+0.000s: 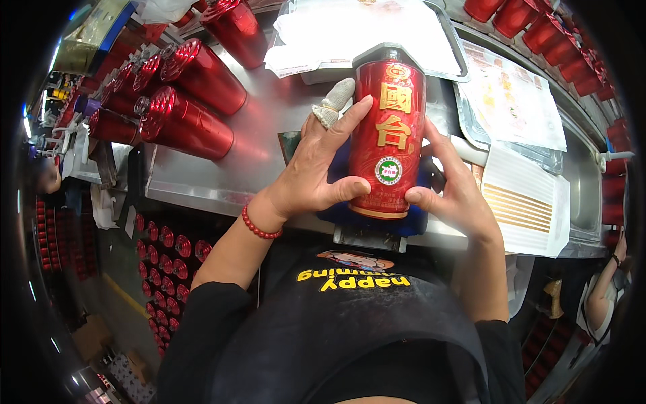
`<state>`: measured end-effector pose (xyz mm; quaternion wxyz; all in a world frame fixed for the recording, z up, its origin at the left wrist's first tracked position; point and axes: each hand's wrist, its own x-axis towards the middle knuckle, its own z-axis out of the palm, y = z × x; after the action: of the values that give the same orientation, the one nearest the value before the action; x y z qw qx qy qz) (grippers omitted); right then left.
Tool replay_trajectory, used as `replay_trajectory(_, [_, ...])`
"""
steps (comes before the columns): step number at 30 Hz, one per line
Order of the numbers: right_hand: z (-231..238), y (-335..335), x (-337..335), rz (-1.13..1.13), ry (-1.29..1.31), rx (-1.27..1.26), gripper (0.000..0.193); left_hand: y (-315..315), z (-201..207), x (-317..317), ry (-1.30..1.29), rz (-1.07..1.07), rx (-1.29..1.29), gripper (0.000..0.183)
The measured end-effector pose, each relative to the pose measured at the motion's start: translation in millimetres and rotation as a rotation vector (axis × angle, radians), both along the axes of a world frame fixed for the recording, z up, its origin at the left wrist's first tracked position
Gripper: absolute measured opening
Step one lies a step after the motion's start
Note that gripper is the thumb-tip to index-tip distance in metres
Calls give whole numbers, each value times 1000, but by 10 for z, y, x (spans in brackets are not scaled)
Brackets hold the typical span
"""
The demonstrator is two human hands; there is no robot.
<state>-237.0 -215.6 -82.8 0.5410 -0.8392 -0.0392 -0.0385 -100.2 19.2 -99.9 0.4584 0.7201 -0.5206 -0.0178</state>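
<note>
A glossy red bottle (367,151), with gold lettering and a round green-and-white emblem on its front, lies between my two hands. My left hand (306,168) grips its left side, the thumb near the lower end and fingers along the upper edge. A pale cloth cover wraps one finger of that hand. On the opposite side, my right hand (461,195) holds the bottle, thumb pressed at the lower right; its other fingers are partly hidden behind. Beneath the bottle shows a dark blue support (416,224), mostly covered.
Several red bottles (192,124) stand on the steel table (195,178) at left. White sheets (363,30) lie on trays at the back. A gold-striped sheet (525,202) sits at right, by a sink (582,178). Another person's arm (602,286) shows at far right.
</note>
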Motion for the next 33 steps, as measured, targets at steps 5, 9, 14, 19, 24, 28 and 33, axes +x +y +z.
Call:
replay_trajectory(5, [-17,-19,0,19,13,5,116,-7,-19,13,-25,-5,-6,99])
replay_trajectory(9, [-40,-19,12,23,3,8,118,-10,-24,27,-58,-2,6,99])
replay_trajectory(14, [-27,-15,13,-8,-3,-48,128,-3,-6,24,-60,-6,5,99])
replay_trajectory(19, [7,-24,-5,18,-12,-53,118,11,37,23,-63,-37,57,103])
replay_trajectory(24, [124,-84,-34,-11,9,-165,105,10,78,-60,-98,56,-12,92])
replay_trajectory(28, [431,-259,107,-165,-261,-342,64,-9,300,-180,-367,96,-30,66])
replay_trajectory(33, [1173,-120,830,296,-203,-743,28,-29,372,-215,-526,107,70,60])
